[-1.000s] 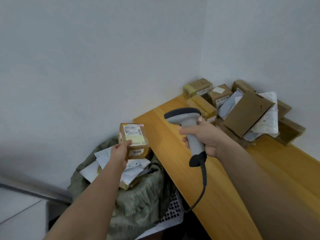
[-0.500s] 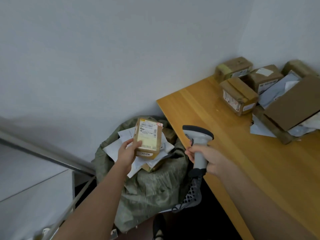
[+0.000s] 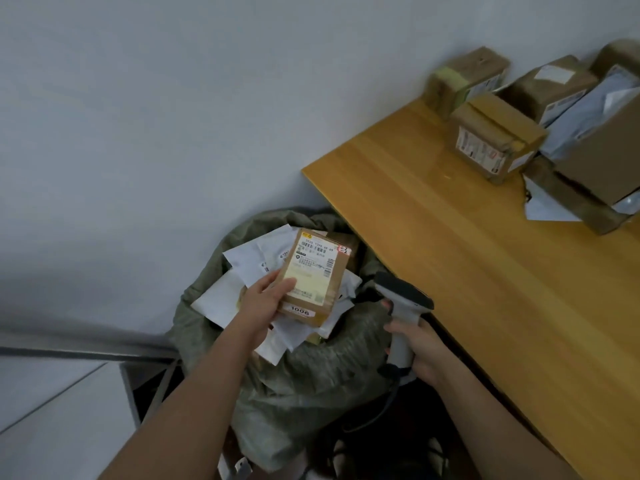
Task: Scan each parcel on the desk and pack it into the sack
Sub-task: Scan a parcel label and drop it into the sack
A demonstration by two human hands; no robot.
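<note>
small parcel [image 3: 317, 277] sticker reads "1006", other labels illegible

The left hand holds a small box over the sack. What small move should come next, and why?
Probably lower the small box and let go: the left hand holds it right above the white mailers in the open sack, and the scanner in the right hand points away.

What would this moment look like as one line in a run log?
step: packing | left hand: holds parcel over sack | right hand: grips scanner | desk: more parcels wait
</note>
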